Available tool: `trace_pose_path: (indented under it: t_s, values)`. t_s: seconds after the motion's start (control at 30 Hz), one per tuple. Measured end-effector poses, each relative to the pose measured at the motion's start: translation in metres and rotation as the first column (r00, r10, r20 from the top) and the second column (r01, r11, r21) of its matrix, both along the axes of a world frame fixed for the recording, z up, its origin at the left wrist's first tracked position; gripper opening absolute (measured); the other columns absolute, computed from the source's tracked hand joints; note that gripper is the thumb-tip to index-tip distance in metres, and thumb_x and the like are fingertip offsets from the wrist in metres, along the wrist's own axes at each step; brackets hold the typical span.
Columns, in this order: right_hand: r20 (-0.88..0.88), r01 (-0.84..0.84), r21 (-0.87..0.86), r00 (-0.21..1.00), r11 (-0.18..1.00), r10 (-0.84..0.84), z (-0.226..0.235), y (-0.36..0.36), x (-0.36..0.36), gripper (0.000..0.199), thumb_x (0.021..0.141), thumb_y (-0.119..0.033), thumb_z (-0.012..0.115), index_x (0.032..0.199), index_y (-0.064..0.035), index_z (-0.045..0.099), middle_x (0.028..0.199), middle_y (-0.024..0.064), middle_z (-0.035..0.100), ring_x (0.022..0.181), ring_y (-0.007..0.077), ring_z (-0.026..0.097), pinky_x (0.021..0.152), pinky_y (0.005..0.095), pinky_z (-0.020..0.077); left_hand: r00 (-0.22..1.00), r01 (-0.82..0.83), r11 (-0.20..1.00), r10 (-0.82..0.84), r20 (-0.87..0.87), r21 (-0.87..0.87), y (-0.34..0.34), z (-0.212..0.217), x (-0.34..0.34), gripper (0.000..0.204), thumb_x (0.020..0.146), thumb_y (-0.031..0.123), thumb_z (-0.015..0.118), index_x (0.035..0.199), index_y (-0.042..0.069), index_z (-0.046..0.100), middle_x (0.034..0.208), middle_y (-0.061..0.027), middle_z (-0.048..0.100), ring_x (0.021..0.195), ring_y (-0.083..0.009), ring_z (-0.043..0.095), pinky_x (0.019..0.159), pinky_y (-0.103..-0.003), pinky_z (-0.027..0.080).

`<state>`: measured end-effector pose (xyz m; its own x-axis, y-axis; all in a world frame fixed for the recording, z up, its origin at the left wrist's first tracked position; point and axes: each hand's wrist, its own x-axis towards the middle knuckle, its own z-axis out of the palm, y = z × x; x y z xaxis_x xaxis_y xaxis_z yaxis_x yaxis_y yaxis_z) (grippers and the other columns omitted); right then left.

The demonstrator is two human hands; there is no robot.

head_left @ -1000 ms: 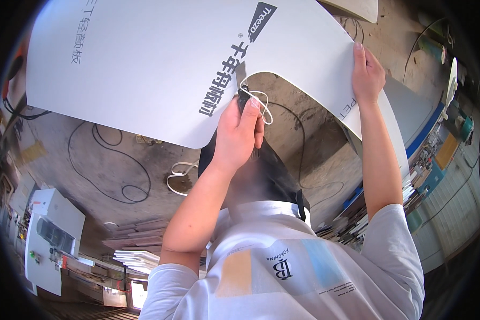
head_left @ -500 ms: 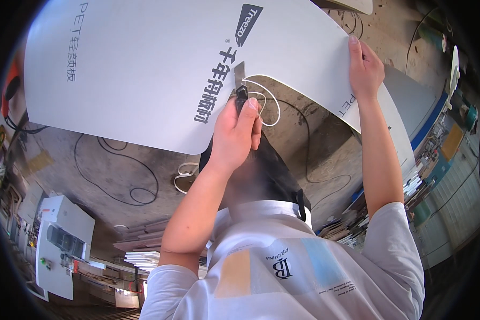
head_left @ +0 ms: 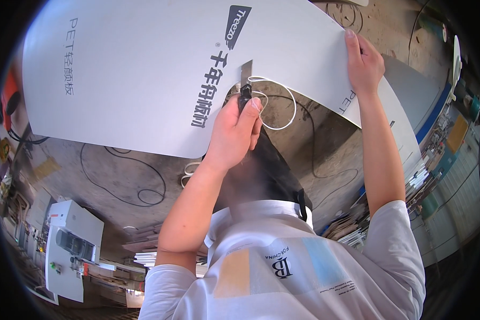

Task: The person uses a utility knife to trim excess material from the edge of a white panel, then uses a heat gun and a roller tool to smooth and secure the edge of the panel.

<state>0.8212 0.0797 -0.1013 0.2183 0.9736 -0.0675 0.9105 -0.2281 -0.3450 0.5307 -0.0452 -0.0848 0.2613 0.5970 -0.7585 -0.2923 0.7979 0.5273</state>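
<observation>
A large white panel (head_left: 133, 69) with dark printing spans the upper part of the view; its near side has a deep notch with a rounded inner corner. My left hand (head_left: 233, 130) is closed around the dark handle of a utility knife (head_left: 245, 90). The knife's flat metal blade lies at the edge of the notch. A thin white strip (head_left: 295, 109) curls in a loop from beside the blade down to my left hand. Toward the far right, my right hand (head_left: 365, 65) grips the panel's edge, thumb on top, the other fingers partly hidden.
Dark cables (head_left: 154, 170) lie looped on the concrete floor (head_left: 117, 181) below the panel. A white and grey machine (head_left: 74, 240) stands at the lower left. Stacked boards (head_left: 346, 224) lie to the right, and a red and black object (head_left: 9, 101) is near the panel's left edge.
The knife and my left hand have shifted slightly along the notch edge, and the white strip's loop has grown wider. My right hand keeps its grip on the panel.
</observation>
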Motion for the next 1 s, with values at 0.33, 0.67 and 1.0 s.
trace_pose_path:
  t_s: [0.33, 0.67, 1.0]
  values:
    - [-0.021, 0.002, -0.032, 1.000, 0.999, -0.003, 0.003, 0.001, -0.001, 0.051, 0.099, -0.062, 0.058, 0.107, -0.0159, 0.079, 0.093, 0.0037, 0.076, 0.090, 0.0234, 0.071, 0.084, 0.0320, 0.0523, 0.985, 0.173, 0.985, -0.173, 0.019, -0.020, 0.012, 0.000, -0.004, 0.030, 0.111, 0.031, 0.053, 0.097, 0.005, 0.055, 0.068, -0.0006, 0.053, 0.048, -0.0077, 0.047, 0.046, -0.024, 0.039]
    - [-0.052, 0.000, -0.028, 0.999, 1.000, -0.001, 0.002, 0.001, 0.000, 0.052, 0.098, -0.063, 0.059, 0.108, -0.0163, 0.080, 0.089, 0.0038, 0.075, 0.087, 0.0217, 0.071, 0.081, 0.0314, 0.0531, 0.963, 0.271, 0.961, -0.270, 0.022, -0.053, 0.020, 0.000, -0.005, 0.031, 0.111, 0.033, 0.053, 0.097, 0.006, 0.055, 0.067, 0.0005, 0.052, 0.048, -0.0073, 0.046, 0.046, -0.024, 0.040]
    - [-0.047, 0.008, -0.064, 0.999, 0.998, -0.011, 0.003, 0.002, 0.002, 0.049, 0.100, -0.057, 0.062, 0.111, -0.0121, 0.078, 0.093, 0.0040, 0.076, 0.089, 0.0176, 0.070, 0.086, 0.0282, 0.0512, 0.629, 0.769, 0.545, -0.737, -0.248, 0.334, -0.019, -0.026, 0.038, 0.032, 0.105, 0.033, 0.059, 0.096, 0.002, 0.056, 0.071, -0.0097, 0.058, 0.065, -0.0205, 0.059, 0.063, -0.037, 0.050]
